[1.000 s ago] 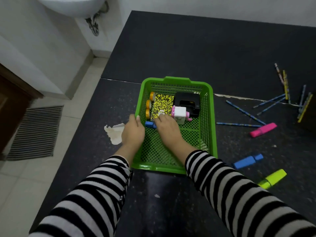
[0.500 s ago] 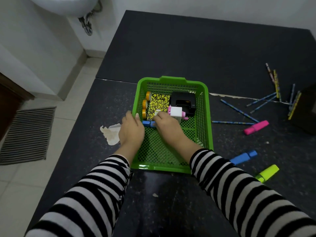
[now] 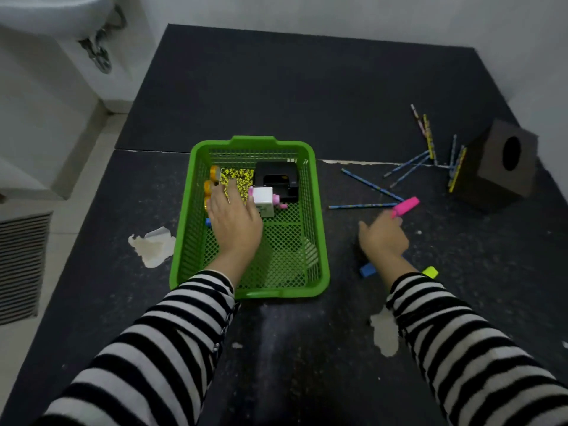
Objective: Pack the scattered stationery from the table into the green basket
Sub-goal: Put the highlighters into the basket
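A dark speckled table (image 3: 307, 96) is filling the view, with a white wall behind it and a washbasin (image 3: 52, 13) off to the far left. The green basket (image 3: 319, 241) is sitting between the two striped sleeves, and the left hand (image 3: 235, 222) is lying inside it, fingers spread flat, gripping nothing visible. Under its fingertips a yellow-speckled notebook (image 3: 238, 176) is lying; to that hand's left, orange rolls (image 3: 212, 179) are lining the basket wall. Just right of the fingers a white and pink sharpener (image 3: 264, 199) is sitting against a black hole punch (image 3: 276, 176). A bit of blue is peeking out by the thumb side; what it is cannot be told.

The right hand (image 3: 382, 238) is out over the table, well clear of the basket, blurred, fingers loosely open and empty. Just beyond its fingertips a pink highlighter (image 3: 405, 206) is lying. A blue marker (image 3: 368, 269) and a yellow highlighter (image 3: 431, 272) are showing beside that wrist. Farther out, pencils (image 3: 372, 185) are lying scattered near a dark box (image 3: 495, 176).
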Demonstrator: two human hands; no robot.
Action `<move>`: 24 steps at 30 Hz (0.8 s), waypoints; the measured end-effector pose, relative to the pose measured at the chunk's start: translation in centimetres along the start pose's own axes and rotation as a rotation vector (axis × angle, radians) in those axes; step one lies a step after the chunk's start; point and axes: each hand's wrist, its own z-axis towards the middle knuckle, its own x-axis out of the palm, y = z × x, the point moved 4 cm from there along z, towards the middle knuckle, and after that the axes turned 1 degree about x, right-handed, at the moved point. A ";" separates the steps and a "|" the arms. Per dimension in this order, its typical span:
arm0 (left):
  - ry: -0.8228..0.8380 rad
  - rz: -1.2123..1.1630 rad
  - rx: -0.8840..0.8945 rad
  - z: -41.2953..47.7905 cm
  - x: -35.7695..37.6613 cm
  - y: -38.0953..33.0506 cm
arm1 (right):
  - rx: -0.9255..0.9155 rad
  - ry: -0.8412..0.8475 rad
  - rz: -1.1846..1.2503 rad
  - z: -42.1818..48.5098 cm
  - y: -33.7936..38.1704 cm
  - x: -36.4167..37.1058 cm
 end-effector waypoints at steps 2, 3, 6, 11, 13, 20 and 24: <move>0.012 -0.003 0.023 -0.6 0.4 -0.7 | 0.098 0.073 -0.151 0.1 -2.6 0.3; 0.020 -0.004 0.026 -0.8 0.6 -0.9 | 0.127 0.098 -0.188 0.1 -3.4 0.7; 0.046 -0.006 0.025 -1.2 0.9 -1.8 | 0.247 0.195 -0.144 -0.1 -5.0 1.8; 0.036 -0.019 0.047 -1.6 0.9 -2.3 | 0.231 0.177 0.099 0.0 -3.6 2.7; 0.024 -0.021 0.040 -1.6 0.4 -1.8 | 0.169 0.100 0.217 -0.1 -2.4 1.8; -0.007 0.047 -0.041 -0.1 -1.9 2.7 | -0.362 -0.253 0.632 -1.7 7.1 -5.8; -0.031 0.077 -0.079 0.6 -3.3 4.8 | -0.710 -0.288 0.689 -5.3 13.4 -6.9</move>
